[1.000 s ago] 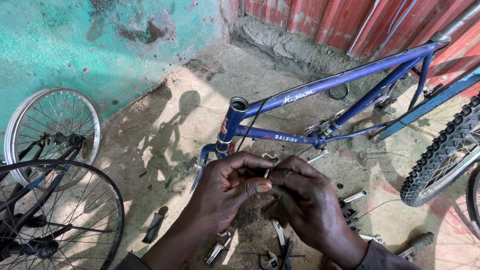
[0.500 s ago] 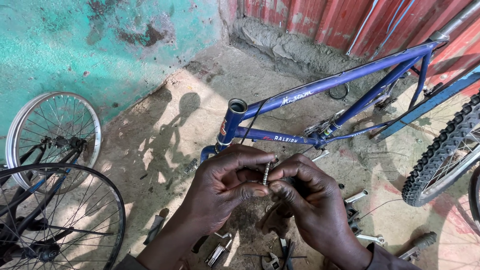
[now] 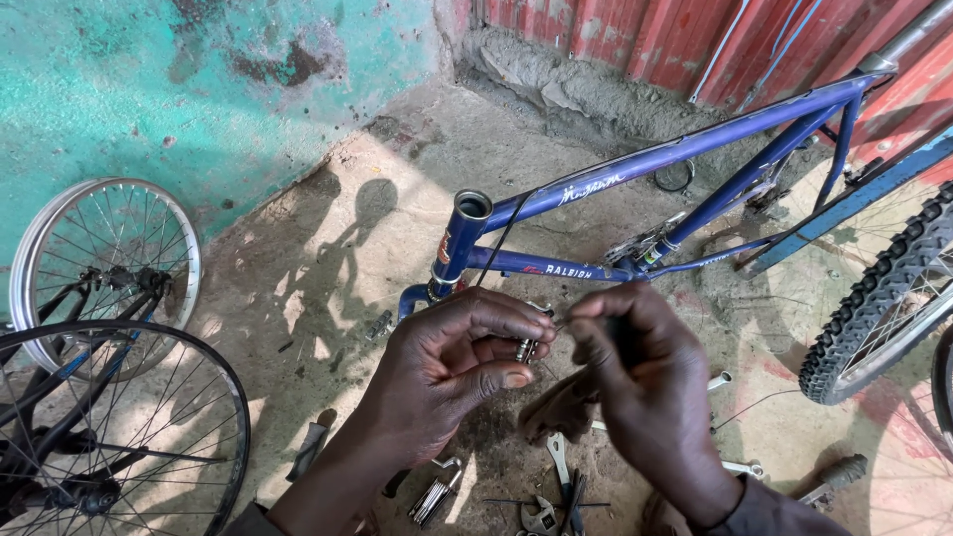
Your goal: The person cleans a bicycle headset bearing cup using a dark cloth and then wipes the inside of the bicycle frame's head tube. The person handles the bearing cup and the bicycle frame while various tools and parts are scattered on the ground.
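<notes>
Pinching a small metal bolt (image 3: pixel 527 346) with left hand (image 3: pixel 447 372) fingers closed around it, right hand (image 3: pixel 635 372) fingertips closing on its end, above tools (image 3: pixel 541 511) lying on concrete floor (image 3: pixel 328 248), near blue bicycle frame (image 3: pixel 635 174).

A single head-worn camera looks steeply down from close above the left hand (image 3: pixel 447 367) and right hand (image 3: pixel 645 387), facing forward over the concrete floor (image 3: pixel 328 238) toward the turquoise wall (image 3: pixel 149 89) and red corrugated sheeting (image 3: pixel 635 30).
</notes>
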